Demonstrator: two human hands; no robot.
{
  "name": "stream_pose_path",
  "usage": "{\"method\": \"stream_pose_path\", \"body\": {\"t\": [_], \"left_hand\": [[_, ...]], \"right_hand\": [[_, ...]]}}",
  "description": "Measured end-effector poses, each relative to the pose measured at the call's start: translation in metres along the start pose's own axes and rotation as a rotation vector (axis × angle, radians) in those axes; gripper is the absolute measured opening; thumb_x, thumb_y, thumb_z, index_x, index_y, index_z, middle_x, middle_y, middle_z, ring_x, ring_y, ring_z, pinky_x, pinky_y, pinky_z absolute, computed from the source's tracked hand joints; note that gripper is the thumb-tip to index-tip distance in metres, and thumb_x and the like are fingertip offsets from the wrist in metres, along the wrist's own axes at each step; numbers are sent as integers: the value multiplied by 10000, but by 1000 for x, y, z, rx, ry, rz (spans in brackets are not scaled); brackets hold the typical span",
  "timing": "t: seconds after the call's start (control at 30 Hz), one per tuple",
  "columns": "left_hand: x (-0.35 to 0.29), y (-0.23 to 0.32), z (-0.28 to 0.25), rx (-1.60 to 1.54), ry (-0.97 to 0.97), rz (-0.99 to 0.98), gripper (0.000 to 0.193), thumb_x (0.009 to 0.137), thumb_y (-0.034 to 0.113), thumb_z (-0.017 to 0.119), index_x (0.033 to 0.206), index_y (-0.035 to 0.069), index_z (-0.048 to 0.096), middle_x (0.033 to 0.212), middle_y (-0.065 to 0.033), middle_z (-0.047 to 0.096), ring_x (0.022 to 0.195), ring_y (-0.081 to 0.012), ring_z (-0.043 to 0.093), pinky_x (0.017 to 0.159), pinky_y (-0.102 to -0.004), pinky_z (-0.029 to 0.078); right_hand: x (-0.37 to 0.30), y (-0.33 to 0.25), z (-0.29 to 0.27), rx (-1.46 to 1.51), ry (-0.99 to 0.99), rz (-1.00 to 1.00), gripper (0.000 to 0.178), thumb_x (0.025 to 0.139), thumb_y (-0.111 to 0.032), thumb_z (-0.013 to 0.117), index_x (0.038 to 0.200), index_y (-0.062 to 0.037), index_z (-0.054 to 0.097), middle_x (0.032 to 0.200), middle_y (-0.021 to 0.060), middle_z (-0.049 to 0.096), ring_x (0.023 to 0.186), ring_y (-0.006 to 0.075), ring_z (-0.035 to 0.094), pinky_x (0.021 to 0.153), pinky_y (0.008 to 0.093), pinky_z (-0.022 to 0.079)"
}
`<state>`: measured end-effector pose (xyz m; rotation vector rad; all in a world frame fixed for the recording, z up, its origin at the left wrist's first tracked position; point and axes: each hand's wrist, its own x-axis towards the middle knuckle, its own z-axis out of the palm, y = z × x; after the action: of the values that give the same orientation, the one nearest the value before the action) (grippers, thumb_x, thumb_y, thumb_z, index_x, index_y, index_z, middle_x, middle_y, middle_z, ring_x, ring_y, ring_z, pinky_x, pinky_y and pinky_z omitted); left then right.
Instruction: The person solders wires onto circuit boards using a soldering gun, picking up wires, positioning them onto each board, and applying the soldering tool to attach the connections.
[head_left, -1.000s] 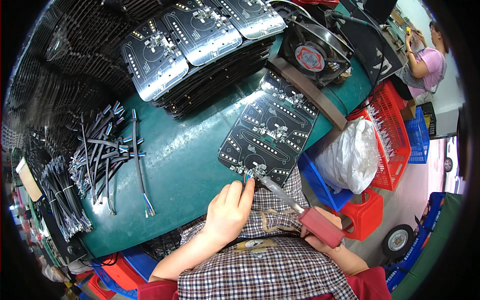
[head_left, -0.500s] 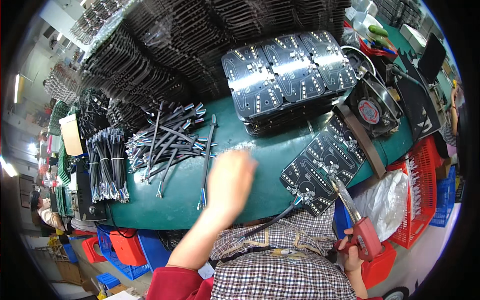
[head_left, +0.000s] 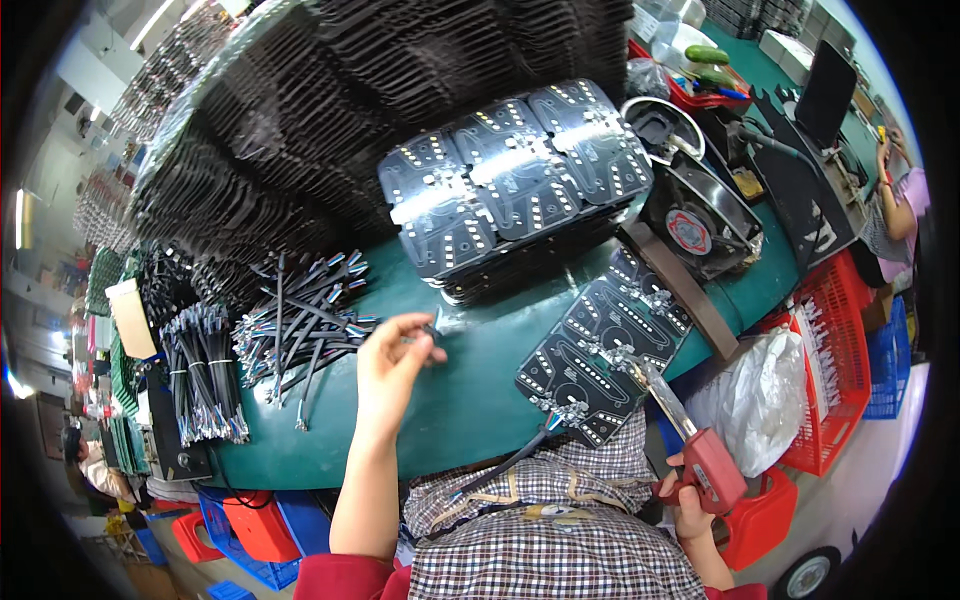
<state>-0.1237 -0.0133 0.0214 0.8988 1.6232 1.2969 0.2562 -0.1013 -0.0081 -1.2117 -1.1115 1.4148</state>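
My left hand [head_left: 388, 365] is over the middle of the green bench, thumb and fingertips pinched on a short black cable [head_left: 431, 333], most of it hidden by the fingers. At lower right my right hand [head_left: 688, 505] grips a red-handled soldering gun [head_left: 713, 470]. Its metal tip reaches the black circuit board panel [head_left: 606, 340], touching or just above its middle. That panel lies tilted at the bench's front edge, small LEDs and solder joints on it. Another black cable [head_left: 510, 466] runs from the panel's near corner down across my checked apron.
Loose cables with coloured wire ends [head_left: 310, 320] lie left, beside tied cable bundles [head_left: 205, 375]. A stack of board panels [head_left: 515, 180] stands behind. A brown bar [head_left: 682, 290] and a black fan [head_left: 700, 220] flank the panel. Red basket [head_left: 845, 370] at right.
My left hand has closed on the single cable that lay apart on the bench. The view has shifted, moving the stack and panel leftward in the picture. My right hand keeps the soldering gun at the panel.
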Motion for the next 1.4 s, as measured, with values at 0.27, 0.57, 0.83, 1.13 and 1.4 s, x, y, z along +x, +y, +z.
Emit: {"method": "stream_pose_path", "body": {"t": [0.27, 0.57, 0.83, 1.13, 1.4], "left_hand": [[-36, 17, 91, 785, -204, 464, 340, 827, 15, 619, 1159, 82, 599, 917, -92, 531, 718, -212, 590, 582, -313, 487], [-33, -8, 119, 1029, -477, 716, 521, 690, 50, 576, 1211, 58, 557, 846, -48, 459, 731, -176, 541, 541, -285, 511], [-36, -1, 121, 995, -477, 566, 498, 692, -45, 589, 1177, 65, 595, 854, -74, 489, 665, -233, 586, 546, -332, 505], [-36, -6, 119, 1072, -463, 728, 536, 678, 35, 579, 1211, -8, 539, 810, -61, 425, 632, -148, 543, 498, -246, 501], [-35, -7, 119, 1058, -467, 739, 531, 678, 38, 580, 1207, -4, 545, 803, -57, 419, 634, -143, 543, 503, -242, 501]], "right_hand": [[21, -14, -6, -45, -86, -1, 601, 857, -385, 638, 1236, 39, 444, 1079, 128, 570, 694, 147, 566, 605, 289, 476], [22, -13, -10, 40, -58, 50, 749, 752, -231, 767, 1290, 136, 397, 966, 175, 653, 637, 141, 622, 537, 224, 485], [40, -24, -2, 124, -83, 185, 737, 741, -202, 780, 1287, 128, 411, 957, 156, 656, 669, 126, 623, 581, 224, 504], [39, -18, -9, 73, -147, 248, 683, 750, -124, 750, 1295, 111, 412, 984, 134, 646, 821, 132, 631, 686, 236, 535], [36, -16, -11, -39, -133, 217, 659, 743, -126, 744, 1278, 111, 440, 1010, 134, 647, 781, 126, 641, 680, 236, 531]]}}
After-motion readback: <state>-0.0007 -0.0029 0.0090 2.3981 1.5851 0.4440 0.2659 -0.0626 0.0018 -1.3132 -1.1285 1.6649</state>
